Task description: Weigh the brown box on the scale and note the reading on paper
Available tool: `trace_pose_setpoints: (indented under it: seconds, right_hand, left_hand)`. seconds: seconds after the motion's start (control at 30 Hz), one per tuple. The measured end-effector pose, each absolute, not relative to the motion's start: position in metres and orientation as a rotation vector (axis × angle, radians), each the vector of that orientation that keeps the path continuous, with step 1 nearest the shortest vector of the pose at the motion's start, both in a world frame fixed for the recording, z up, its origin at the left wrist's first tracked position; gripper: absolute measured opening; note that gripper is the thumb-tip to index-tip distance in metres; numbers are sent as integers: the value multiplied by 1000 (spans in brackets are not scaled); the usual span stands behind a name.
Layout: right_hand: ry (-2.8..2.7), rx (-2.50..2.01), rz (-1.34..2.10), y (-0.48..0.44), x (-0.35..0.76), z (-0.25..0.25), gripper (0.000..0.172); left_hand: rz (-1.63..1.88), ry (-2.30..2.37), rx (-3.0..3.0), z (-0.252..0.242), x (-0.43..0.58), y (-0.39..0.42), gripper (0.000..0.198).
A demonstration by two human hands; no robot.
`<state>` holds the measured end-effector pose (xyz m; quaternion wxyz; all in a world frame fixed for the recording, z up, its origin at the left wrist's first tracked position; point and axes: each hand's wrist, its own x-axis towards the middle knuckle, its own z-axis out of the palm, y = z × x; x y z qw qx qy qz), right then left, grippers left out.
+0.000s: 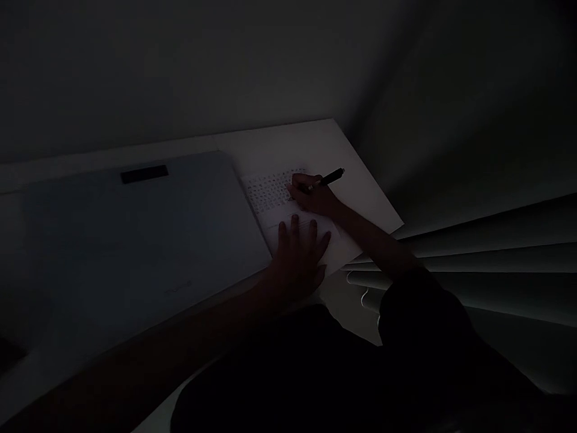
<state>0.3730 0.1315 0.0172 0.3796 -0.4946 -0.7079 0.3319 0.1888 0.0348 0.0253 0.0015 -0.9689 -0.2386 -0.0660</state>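
Note:
A dark pen is gripped in my right hand, its back end pointing up and to the right. The pen's tip is hidden behind my fingers, over a white sheet of paper that bears rows of small dark marks. My left hand lies on the lower part of the sheet with its fingers spread, just below my right hand. Left of the paper is a large flat grey-blue panel, which looks like a closed laptop, though the dim light hides its details.
A small black rectangle is on the far part of the grey-blue panel. The white table ends at a corner on the right. Beyond it hang curtain-like folds. A plain wall stands behind.

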Motion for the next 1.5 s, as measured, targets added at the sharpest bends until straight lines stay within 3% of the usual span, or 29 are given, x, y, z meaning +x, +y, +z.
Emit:
trace_pose_setpoints:
  seconds: [0.3,0.5,0.67,1.13,1.27,1.5]
  right_hand:
    - [-1826,-1211,857,133,372,18,35]
    - [-1779,-1465,849,131,368,28,32]
    - [-1823,-1254,815,133,371,21,28]
    - [-1751,-1235,809,136,375,15,37]
    - [-1632,-1257,527,140,391,19,50]
    - [-2013,-1157,140,153,413,13,35]
  left_hand:
    - [-169,-751,-3039,27,190,35,73]
    - [-109,-744,-3026,28,190,35,73]
    - [-51,-752,-3037,30,190,36,73]
    - [-39,-766,-3016,32,190,34,73]
    - [-61,-766,-3035,32,189,34,71]
    - [-87,-771,-3039,30,190,33,72]
